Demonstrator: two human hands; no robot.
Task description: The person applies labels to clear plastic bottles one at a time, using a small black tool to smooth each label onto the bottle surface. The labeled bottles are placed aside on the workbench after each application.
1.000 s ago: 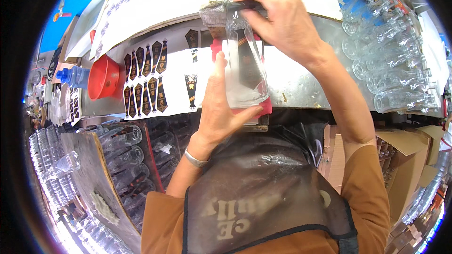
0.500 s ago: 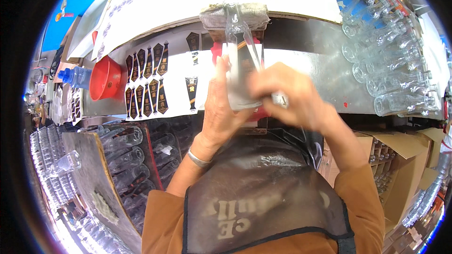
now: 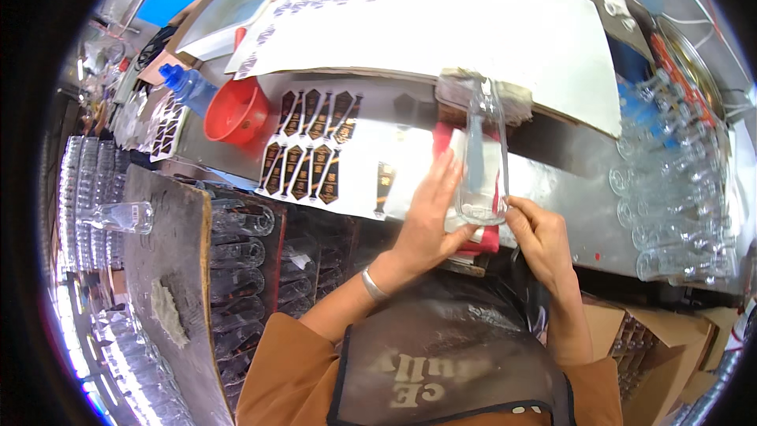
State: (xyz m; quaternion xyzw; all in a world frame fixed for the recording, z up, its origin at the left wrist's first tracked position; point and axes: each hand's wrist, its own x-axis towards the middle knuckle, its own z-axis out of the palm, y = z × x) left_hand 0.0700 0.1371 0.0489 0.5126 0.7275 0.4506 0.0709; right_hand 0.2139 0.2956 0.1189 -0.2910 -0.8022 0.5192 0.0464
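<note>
A clear glass bottle (image 3: 484, 154) lies in front of me, its neck on a folded cloth pad (image 3: 505, 102) and its base toward me. My left hand (image 3: 426, 225) lies along its left side, fingers stretched along the glass and thumb by the base. The fingers of my right hand (image 3: 544, 241) are closed at the right corner of the base. Under the bottle there is red and white material (image 3: 443, 142). To the left, a white sheet (image 3: 361, 181) carries rows of dark tie-shaped labels (image 3: 303, 173) with gold stripes.
A red scoop-like container (image 3: 236, 114) and a blue-capped bottle (image 3: 189, 88) stand left of the sheet. Glass bottles (image 3: 670, 221) lie stacked at the right. Below the table edge are racked bottles (image 3: 236, 280) and an open carton (image 3: 662, 347). A white board (image 3: 473, 24) spans the back.
The whole view has turned. My right hand has gone from over the bottle to its base; a small white object seen by it no longer shows. A dark label faced up on the bottle before.
</note>
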